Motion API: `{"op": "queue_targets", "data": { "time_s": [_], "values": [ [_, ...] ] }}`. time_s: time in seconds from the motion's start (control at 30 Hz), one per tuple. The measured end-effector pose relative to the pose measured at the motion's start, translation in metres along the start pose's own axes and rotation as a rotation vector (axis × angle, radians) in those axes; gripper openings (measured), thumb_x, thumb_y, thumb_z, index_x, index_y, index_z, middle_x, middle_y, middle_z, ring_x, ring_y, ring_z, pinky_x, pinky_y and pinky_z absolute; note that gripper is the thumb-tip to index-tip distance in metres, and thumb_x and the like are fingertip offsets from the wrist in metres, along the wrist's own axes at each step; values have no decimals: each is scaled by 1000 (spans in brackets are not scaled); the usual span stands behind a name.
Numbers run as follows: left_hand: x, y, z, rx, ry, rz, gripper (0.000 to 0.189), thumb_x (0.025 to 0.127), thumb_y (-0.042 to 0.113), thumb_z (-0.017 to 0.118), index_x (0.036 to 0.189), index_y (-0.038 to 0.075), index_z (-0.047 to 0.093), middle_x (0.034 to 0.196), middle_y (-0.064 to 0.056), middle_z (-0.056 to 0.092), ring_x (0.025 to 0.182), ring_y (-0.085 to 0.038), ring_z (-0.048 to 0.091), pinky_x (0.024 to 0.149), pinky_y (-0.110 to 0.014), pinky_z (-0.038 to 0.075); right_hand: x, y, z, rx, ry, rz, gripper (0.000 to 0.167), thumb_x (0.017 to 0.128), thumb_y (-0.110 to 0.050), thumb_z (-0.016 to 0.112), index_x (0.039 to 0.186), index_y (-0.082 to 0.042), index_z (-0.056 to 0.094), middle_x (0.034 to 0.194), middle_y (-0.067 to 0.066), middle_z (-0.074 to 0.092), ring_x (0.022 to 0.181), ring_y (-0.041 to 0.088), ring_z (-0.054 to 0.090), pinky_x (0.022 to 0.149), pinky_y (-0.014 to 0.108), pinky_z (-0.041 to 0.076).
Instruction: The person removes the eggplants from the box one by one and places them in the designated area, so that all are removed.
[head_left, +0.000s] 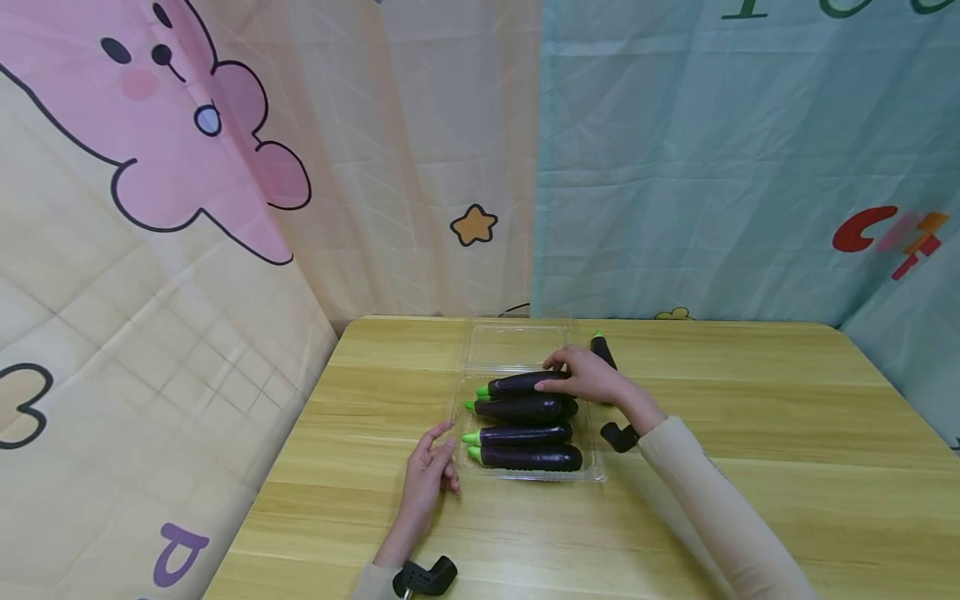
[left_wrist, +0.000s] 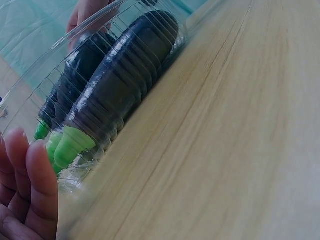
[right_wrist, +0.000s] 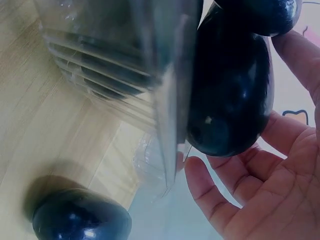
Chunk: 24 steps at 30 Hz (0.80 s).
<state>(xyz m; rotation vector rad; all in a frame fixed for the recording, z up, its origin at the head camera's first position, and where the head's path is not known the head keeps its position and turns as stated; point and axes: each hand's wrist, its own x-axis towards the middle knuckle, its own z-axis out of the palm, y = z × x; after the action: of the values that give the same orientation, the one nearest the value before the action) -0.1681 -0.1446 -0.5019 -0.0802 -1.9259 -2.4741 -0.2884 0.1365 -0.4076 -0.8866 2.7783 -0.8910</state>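
Several dark purple eggplants point(head_left: 528, 457) with bright green stem ends lie side by side in a clear plastic clamshell box point(head_left: 592, 477). At the box's far side my right hand point(head_left: 588, 377) holds an eggplant point(head_left: 517, 384), thumb on the near side and fingers on the far side. The right wrist view shows the rounded end of an eggplant point(right_wrist: 230, 95) within that hand, with another eggplant point(right_wrist: 270, 15) against it. My left hand point(head_left: 426, 477) is at the box's left edge, fingers loosely bent, holding nothing; whether a fingertip touches the rim I cannot tell.
The box's lid point(head_left: 517, 346) lies folded back toward the rear. A separate eggplant point(head_left: 602, 348) lies on the wooden table point(head_left: 750, 500) behind my right hand, partly hidden by it. Printed curtains point(head_left: 675, 167) hang along the table's back edge.
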Motion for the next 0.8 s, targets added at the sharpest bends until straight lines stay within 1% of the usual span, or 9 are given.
{"op": "queue_targets", "data": {
  "time_s": [0.2,0.4,0.5,0.67,0.8],
  "values": [
    [-1,0,0,0,4,-4,46,98,16,53,137,-5,39,55,4,47,44,-7,49,43,-21,47,1,4,2,-15,19,-27,40,86,-39,70,105,-4,69,100,5,61,90,22,54,78,40,46],
    [-1,0,0,6,-1,-8,47,98,17,53,137,-5,38,55,4,47,44,-7,48,44,-21,47,1,6,3,-28,22,-28,36,86,-38,70,103,-6,69,99,4,60,88,20,53,77,38,44],
    [0,0,0,4,2,-10,48,98,17,54,137,-6,38,55,4,48,43,-8,48,43,-21,47,1,6,3,-31,26,-34,36,86,-39,70,102,-6,69,97,4,59,87,21,53,76,39,45],
    [0,0,0,-6,13,-17,48,98,16,54,137,-5,38,54,4,48,43,-8,49,43,-21,47,-1,6,2,-24,33,-54,41,86,-44,68,99,-5,67,95,4,58,86,22,53,77,42,45],
    [0,0,1,-7,14,-20,48,98,16,54,137,-5,38,54,4,48,43,-8,49,43,-21,47,-2,6,2,-25,51,-88,46,87,-49,65,98,-4,66,94,4,58,85,22,54,75,42,46]
  ]
}}
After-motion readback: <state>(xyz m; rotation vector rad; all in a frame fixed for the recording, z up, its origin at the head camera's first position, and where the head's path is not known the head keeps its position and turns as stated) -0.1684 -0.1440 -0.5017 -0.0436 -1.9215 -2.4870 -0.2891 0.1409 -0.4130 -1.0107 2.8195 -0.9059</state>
